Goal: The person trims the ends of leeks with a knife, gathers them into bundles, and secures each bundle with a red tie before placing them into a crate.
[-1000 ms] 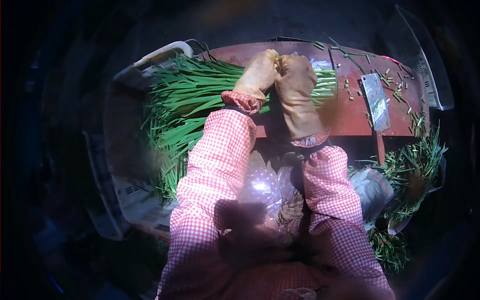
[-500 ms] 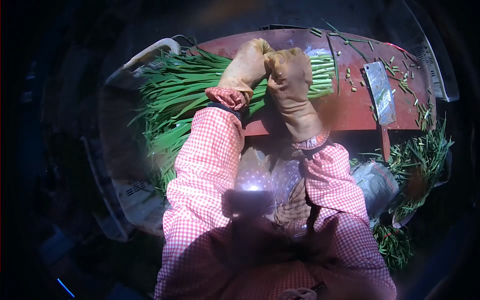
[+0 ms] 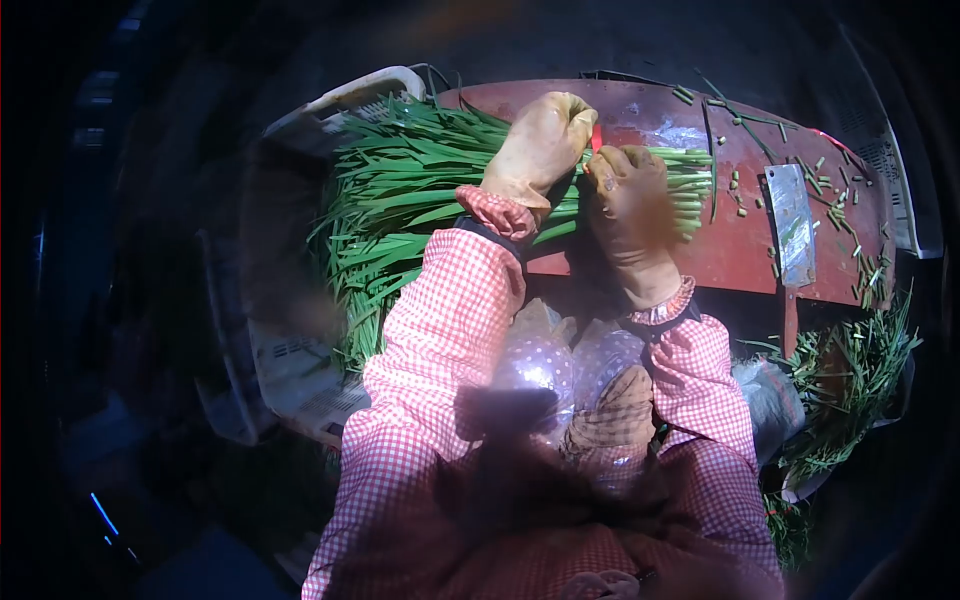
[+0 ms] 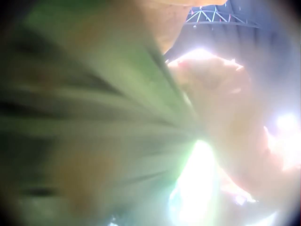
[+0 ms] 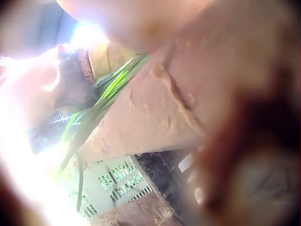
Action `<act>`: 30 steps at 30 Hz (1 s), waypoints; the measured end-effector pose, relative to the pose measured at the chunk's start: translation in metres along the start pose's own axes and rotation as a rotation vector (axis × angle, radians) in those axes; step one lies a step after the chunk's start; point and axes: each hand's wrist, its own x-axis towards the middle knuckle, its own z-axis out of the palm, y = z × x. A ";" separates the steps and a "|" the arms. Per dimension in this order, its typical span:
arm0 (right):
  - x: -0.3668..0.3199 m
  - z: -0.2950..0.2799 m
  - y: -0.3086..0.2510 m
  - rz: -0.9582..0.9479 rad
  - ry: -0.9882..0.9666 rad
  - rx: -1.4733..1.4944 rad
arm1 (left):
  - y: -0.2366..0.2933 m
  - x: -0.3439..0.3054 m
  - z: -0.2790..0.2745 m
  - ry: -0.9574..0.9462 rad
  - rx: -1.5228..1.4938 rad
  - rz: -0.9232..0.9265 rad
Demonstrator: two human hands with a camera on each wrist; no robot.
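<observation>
A bundle of garlic chives (image 3: 415, 165) lies across the red board, leaves to the left and pale cut stems (image 3: 690, 185) to the right. My gloved left hand (image 3: 540, 145) bends over the bundle, its curled fingers pinching at a red strip (image 3: 597, 137). Beside it, my gloved right hand (image 3: 632, 195) lies over the stem side, fingers curled, with a bit of red at its fingertips. The gloves hide most of the strip. Blurred leaves (image 4: 94, 122) fill much of the left wrist view. In the right wrist view, leaves (image 5: 115, 87) run up toward the gloved fingers.
A cleaver (image 3: 792, 225) rests on the red board (image 3: 740, 255), its handle over the near edge. Short stem trimmings (image 3: 835, 205) are scattered at the right. A pale plastic crate (image 3: 300, 385) stands at the left. Loose greens (image 3: 850, 370) pile at the lower right.
The hands, together before, have come slightly apart; the right has shifted nearer me and toward the stem ends. A red strip now shows between them. The cleaver stays on the board.
</observation>
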 end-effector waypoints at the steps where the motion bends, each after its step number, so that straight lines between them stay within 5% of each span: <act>1: -0.001 0.000 0.000 0.008 -0.025 -0.015 | 0.003 -0.004 -0.004 0.008 0.041 0.011; 5: -0.002 0.003 0.000 -0.006 0.024 -0.010 | -0.007 -0.005 0.000 -0.084 0.323 0.115; 8: -0.004 0.004 0.002 -0.010 0.028 -0.018 | -0.025 0.002 0.009 -0.163 0.088 0.032; 16: -0.006 0.009 0.010 0.013 0.042 0.126 | -0.026 -0.009 0.021 0.081 -0.035 0.251; 20: -0.006 0.005 0.008 0.072 -0.023 0.069 | -0.046 -0.004 0.032 0.092 0.217 0.371; 26: -0.005 0.001 0.007 -0.044 0.009 0.147 | -0.053 -0.010 0.031 -0.007 0.023 0.221; 29: 0.004 0.001 0.006 -0.187 0.053 0.199 | -0.043 0.013 0.016 -0.141 0.158 0.226; 30: 0.009 -0.010 -0.006 -0.060 -0.014 0.246 | -0.038 0.018 0.013 -0.209 0.234 0.235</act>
